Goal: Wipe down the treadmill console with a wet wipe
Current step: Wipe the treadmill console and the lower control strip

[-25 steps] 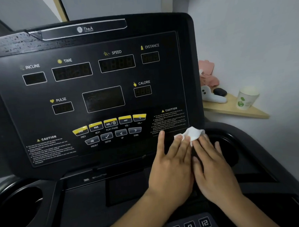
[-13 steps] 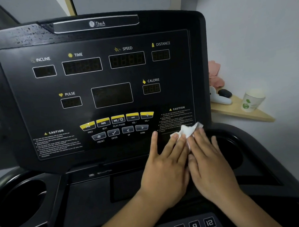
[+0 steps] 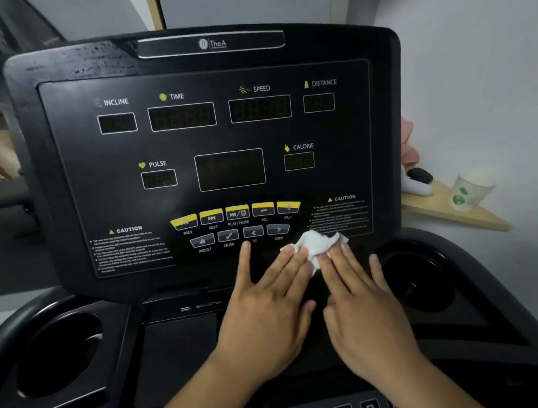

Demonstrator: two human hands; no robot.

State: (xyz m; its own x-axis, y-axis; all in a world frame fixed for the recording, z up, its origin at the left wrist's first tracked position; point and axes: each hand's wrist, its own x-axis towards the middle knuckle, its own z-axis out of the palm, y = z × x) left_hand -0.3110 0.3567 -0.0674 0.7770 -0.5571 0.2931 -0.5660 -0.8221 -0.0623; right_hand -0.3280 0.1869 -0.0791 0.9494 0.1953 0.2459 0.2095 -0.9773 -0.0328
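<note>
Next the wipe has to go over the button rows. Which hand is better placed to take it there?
Left hand, probably: its fingers rest on the wipe's left edge, just below the buttons. The right hand presses the wipe's far side, next to the cup holder.

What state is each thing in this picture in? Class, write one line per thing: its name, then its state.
wet wipe, crumpled, pressed on the console near its lower right corner.
left hand, fingers straight and spread, some fingertips on the wipe.
right hand, fingers straight, fingertips on the wipe.
displays, all dark.
paper cup, upright on the shelf.
</note>
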